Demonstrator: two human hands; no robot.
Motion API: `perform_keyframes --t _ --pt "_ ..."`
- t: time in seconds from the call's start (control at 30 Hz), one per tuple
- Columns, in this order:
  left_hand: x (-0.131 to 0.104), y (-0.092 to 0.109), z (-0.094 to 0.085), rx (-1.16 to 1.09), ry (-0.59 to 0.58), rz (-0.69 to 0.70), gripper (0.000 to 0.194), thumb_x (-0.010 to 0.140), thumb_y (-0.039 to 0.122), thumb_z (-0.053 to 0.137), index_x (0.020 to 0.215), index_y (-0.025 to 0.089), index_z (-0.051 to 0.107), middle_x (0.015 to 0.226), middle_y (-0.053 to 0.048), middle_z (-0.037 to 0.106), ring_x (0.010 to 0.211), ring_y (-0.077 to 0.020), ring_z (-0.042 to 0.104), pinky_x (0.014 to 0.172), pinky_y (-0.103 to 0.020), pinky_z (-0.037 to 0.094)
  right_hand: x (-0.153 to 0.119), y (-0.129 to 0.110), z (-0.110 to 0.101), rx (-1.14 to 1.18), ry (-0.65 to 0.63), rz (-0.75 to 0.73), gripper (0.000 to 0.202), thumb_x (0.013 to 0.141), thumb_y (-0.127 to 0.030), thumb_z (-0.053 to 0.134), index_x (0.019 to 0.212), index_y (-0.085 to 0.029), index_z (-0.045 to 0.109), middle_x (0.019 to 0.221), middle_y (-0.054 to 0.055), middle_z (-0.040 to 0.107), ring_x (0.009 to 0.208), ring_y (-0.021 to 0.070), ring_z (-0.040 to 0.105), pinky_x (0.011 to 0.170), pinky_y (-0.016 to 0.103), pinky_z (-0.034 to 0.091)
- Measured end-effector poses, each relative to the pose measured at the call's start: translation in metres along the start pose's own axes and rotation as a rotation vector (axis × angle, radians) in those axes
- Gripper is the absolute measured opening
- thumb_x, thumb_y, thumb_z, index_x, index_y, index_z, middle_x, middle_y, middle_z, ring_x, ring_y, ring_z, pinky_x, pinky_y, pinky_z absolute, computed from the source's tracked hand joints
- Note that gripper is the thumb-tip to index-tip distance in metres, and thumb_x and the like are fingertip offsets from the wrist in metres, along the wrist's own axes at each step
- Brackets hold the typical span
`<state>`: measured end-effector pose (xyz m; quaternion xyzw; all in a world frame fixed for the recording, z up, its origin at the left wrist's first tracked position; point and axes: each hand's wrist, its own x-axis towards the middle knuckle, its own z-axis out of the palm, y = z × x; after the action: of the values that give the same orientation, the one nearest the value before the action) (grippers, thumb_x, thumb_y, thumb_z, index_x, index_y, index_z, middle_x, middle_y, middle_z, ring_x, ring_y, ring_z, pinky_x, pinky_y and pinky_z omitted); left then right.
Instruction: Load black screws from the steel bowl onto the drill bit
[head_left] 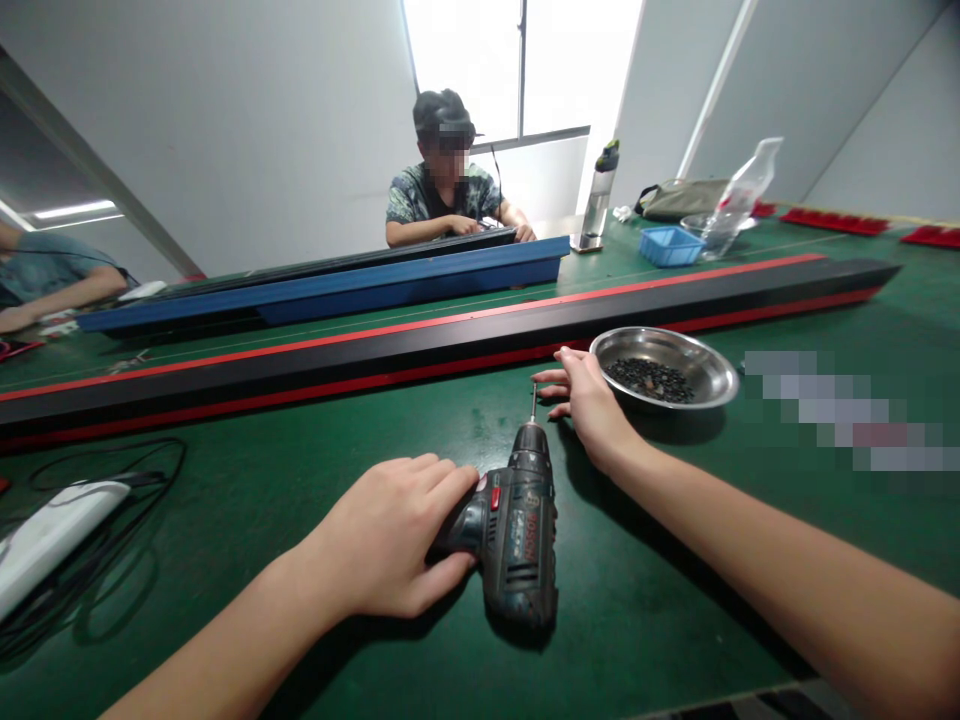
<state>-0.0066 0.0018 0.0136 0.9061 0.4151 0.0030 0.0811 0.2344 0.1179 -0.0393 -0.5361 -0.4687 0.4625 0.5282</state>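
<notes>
My left hand (405,530) is wrapped round the handle of a dark cordless drill (521,545), which lies on its side on the green table. Its thin metal bit (534,402) points away from me, with a small dark tip I cannot make out clearly. Just right of that tip is my right hand (589,405), its fingers apart and stretched leftward, with nothing visible in them. Beside this hand, to its right, stands a shallow metal bowl (716,385) holding many small black screw-like pieces (651,380).
A long black bar with red edges (465,330) crosses the table beyond my hands. Behind it lies a blue profile (420,285), with a co-worker (442,190) seated there. A white power strip (64,530) with tangled cables is at left; a blue basket (670,247) and bottle (742,200) stand back right.
</notes>
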Motion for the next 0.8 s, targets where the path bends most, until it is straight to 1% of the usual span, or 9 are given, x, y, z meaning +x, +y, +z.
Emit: perform_keyframes --t 0.37,0.57,0.8 --pt "0.0005 0.0007 -0.0012 0.005 -0.005 -0.004 0.043 0.087 0.040 0.062 0.125 0.021 0.055 0.112 -0.010 0.070 0.100 -0.0292 0.065 0.088 -0.045 0.053 0.0015 0.0003 0.0002 0.010 0.027 -0.009 0.039 0.096 -0.061 0.048 0.113 -0.027 0.053 0.107 0.007 0.070 0.091 0.0230 0.067 0.057 0.029 0.049" --pt "0.0001 0.0005 0.0012 0.008 -0.003 -0.006 0.043 0.087 0.040 0.062 0.125 0.021 0.056 0.113 -0.010 0.070 0.100 -0.0299 0.065 0.089 -0.047 0.054 0.0014 -0.0001 -0.0002 0.009 0.013 -0.007 0.040 0.096 -0.062 0.047 0.113 -0.025 0.053 0.104 0.007 0.070 0.088 0.0220 0.066 0.056 0.028 0.049" --pt "0.0032 0.0043 -0.0067 0.005 -0.043 -0.020 0.039 0.088 0.039 0.061 0.121 0.019 0.058 0.114 -0.011 0.070 0.103 -0.0308 0.066 0.091 -0.047 0.055 0.0020 0.0005 -0.0011 -0.003 0.002 -0.007 0.041 0.096 -0.064 0.047 0.111 -0.026 0.054 0.103 0.007 0.070 0.088 0.0225 0.067 0.057 0.028 0.049"
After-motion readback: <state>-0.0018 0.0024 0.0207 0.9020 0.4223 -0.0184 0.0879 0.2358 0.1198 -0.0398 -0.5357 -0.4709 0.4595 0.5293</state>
